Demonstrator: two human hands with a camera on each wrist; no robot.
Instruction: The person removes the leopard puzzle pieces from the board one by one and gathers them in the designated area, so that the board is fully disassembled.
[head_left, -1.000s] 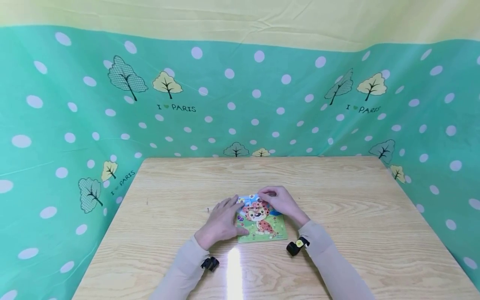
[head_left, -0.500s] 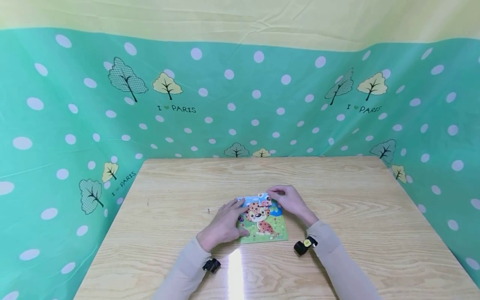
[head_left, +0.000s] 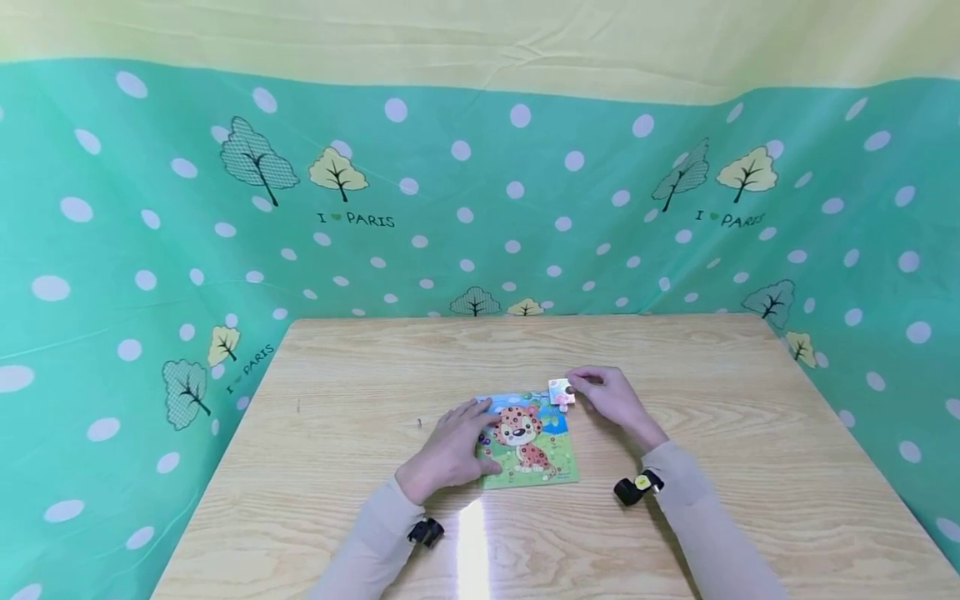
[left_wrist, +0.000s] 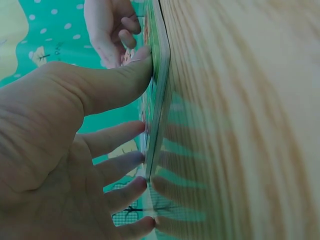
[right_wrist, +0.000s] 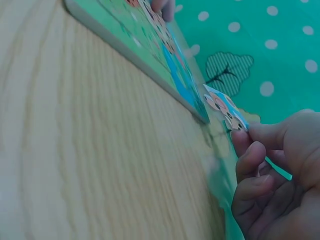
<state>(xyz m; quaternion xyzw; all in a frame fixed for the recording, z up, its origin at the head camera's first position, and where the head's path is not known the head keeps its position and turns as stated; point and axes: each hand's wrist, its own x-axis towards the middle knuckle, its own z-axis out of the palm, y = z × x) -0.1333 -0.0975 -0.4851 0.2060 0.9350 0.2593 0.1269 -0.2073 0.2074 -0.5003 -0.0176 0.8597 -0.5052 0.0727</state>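
Note:
A square puzzle board (head_left: 528, 450) with a spotted leopard cub on green and blue lies flat on the table. My left hand (head_left: 448, 448) rests on its left side, thumb and fingertips touching the surface and edge, fingers spread and fairly straight in the left wrist view. Between thumb and finger, my right hand (head_left: 611, 396) pinches a small puzzle piece (head_left: 561, 392) just past the board's upper right corner. In the right wrist view that piece (right_wrist: 225, 109) is held tilted, apart from the board, showing spots and a blue part.
The board lies on a wood-grain table (head_left: 360, 367). A tiny dark mark or bit (head_left: 419, 423) is left of the left hand. A green dotted curtain (head_left: 450, 200) hangs behind and at both sides. Glare (head_left: 472, 550) shows near the front.
The right hand has lifted the puzzle piece off the board's upper part and carried it right, past the corner. The left hand has stayed on the board's left side.

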